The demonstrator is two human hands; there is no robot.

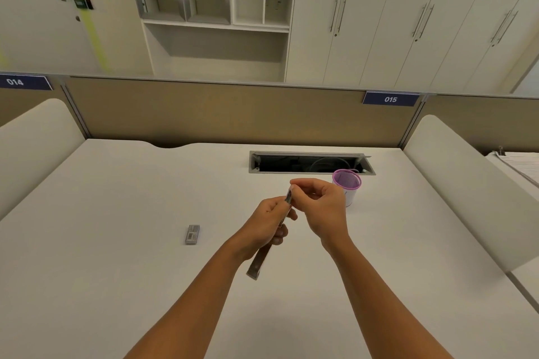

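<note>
My left hand [269, 223] grips a long, slim dark tool [258, 264], perhaps a utility knife, held above the white desk [116, 242] with its lower end pointing toward me. My right hand [323, 207] pinches the tool's upper tip [289, 195] between thumb and fingers. The middle of the tool is hidden inside my left fist. A small grey box [192, 234] lies flat on the desk to the left of my hands, apart from them.
A pink mesh cup [348, 187] stands just behind my right hand. An open cable tray [310, 162] is sunk into the desk's far side. Tan partition panels and white side dividers [455, 178] enclose the desk; papers [516, 163] lie on the neighbouring desk at right.
</note>
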